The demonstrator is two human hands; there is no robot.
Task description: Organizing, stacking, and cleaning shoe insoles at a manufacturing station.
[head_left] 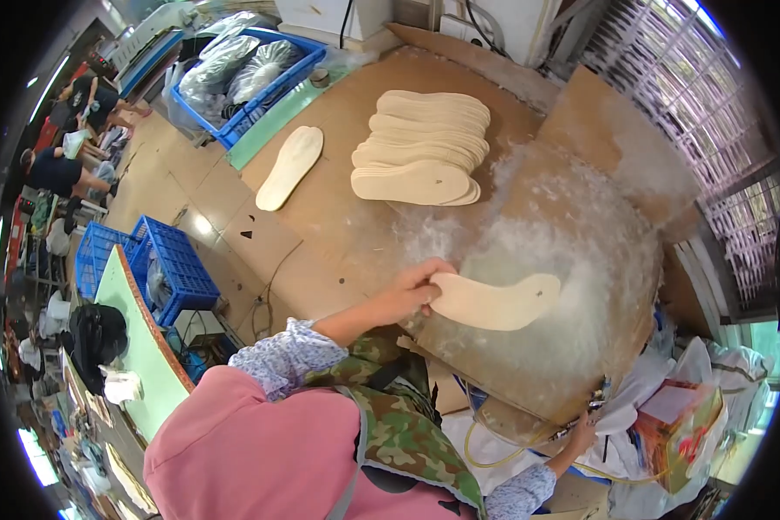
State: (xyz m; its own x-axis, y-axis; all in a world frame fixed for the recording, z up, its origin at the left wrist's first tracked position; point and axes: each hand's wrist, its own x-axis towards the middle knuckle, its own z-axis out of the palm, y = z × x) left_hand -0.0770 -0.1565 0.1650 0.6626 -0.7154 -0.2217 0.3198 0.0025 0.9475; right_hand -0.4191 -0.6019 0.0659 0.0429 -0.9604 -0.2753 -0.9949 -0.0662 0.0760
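One pale insole (494, 301) is gripped at its heel by the left hand (416, 290) over the glue-whitened board (581, 234), a finished stack (425, 147) lies beyond the board, while the right hand (583, 431), below the board, appears closed around a yellow hose (494, 458).

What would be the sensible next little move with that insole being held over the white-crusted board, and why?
Probably carry the insole in the left hand up to the stack of insoles and lay it on top. It hangs above the white-coated board, pinched at its heel end, while the right hand is low beside the yellow hose, apart from the insole.
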